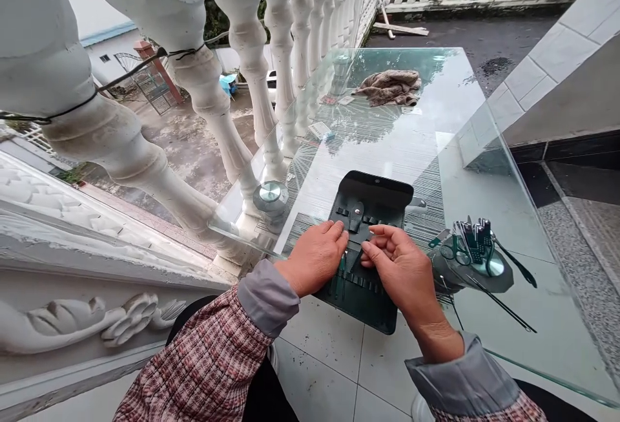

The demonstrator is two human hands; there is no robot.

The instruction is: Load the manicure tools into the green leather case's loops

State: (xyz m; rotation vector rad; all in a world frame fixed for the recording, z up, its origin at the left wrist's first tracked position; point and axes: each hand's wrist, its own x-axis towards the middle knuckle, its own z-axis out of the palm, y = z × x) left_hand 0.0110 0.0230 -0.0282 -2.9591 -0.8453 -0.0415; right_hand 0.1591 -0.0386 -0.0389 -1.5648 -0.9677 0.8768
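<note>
A black manicure case [375,190] lies unfolded near the front edge of the glass table, with rows of elastic loops inside. Slim green-handled tools [338,283] sit in its lower left loops. My left hand [317,254] grips the left edge of the case, fingers together over it and thumb hidden. Over the right half, my right hand [400,267] is closed in a pinch of thumb and forefinger; what lies between them is too small to make out. To the right, nail clippers [479,241], small scissors [455,251] and other grooming tools lie in a pile.
Thin metal picks [504,305] lie loose by the pile. A crumpled brown cloth [390,88] and a small box [321,131] rest farther back on the glass table [504,215]. White balusters [208,92] line the left side; a tiled wall [537,79] stands at right.
</note>
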